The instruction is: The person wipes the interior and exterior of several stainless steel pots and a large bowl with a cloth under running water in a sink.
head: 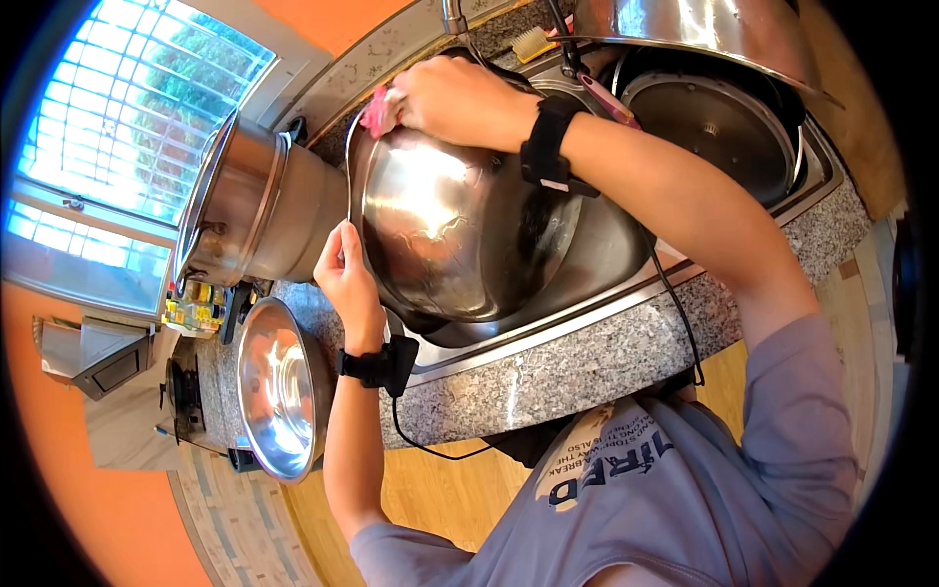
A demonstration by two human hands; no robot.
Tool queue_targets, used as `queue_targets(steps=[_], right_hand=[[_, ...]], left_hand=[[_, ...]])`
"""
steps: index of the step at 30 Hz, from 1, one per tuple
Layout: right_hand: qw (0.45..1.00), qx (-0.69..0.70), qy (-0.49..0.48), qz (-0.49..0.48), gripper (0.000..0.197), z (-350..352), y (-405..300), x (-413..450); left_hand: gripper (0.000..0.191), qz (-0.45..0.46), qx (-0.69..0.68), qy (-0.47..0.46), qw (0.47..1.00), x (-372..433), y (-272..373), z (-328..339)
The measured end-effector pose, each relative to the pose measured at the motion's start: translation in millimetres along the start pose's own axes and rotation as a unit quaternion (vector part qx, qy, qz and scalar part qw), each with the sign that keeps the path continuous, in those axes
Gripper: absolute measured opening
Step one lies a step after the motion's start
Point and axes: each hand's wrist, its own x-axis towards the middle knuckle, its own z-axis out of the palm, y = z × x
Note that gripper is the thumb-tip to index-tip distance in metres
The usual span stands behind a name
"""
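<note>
A large stainless steel bowl (433, 220) is tilted on its side over the left sink basin (601, 246), its wet outer wall turned to the right. My left hand (348, 268) pinches the bowl's rim between thumb and fingers, low on the rim's left side. At the rim's upper part, my right hand (447, 95) presses a pink and white scrubbing cloth or sponge (379, 112) against the metal. That hand's fingertips are partly hidden behind the scrubber. Both wrists wear black straps with cables.
Stacked steel pots (249, 198) stand left, beside a shiny basin (282, 392) on the granite counter (557, 374). A dark pan (711, 136) fills the right sink under a big steel pot (689, 29). The faucet (454, 18) and a yellow-bristled brush (532, 45) are at the back.
</note>
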Motion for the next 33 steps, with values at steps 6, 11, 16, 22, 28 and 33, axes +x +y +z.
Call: queue_targets(steps=[6,11,16,22,28,33], right_hand=[[0.991,0.065,0.037,0.112,0.020,-24,51,-9],[0.960,0.204,0.064,0.180,0.014,-26,87,-32],[0.983,0.096,0.104,0.118,0.018,-24,60,-15],[0.993,0.109,-0.009,-0.054,0.015,-15,-16,-23],[0.980,-0.031,0.107,-0.164,0.011,2,-30,-31],[0.976,0.084,0.030,-0.196,0.009,4,-46,-30]], left_hand=[[0.022,0.010,-0.008,0.023,1.000,-5,-4,0],[0.025,0.011,-0.010,0.069,0.997,-25,7,6],[0.020,-0.028,-0.123,0.094,0.988,-24,-9,6],[0.020,-0.099,-0.164,0.016,0.981,-26,-26,-9],[0.033,-0.135,-0.087,-0.091,0.983,42,30,6],[0.035,-0.127,-0.051,-0.113,0.984,55,41,25]])
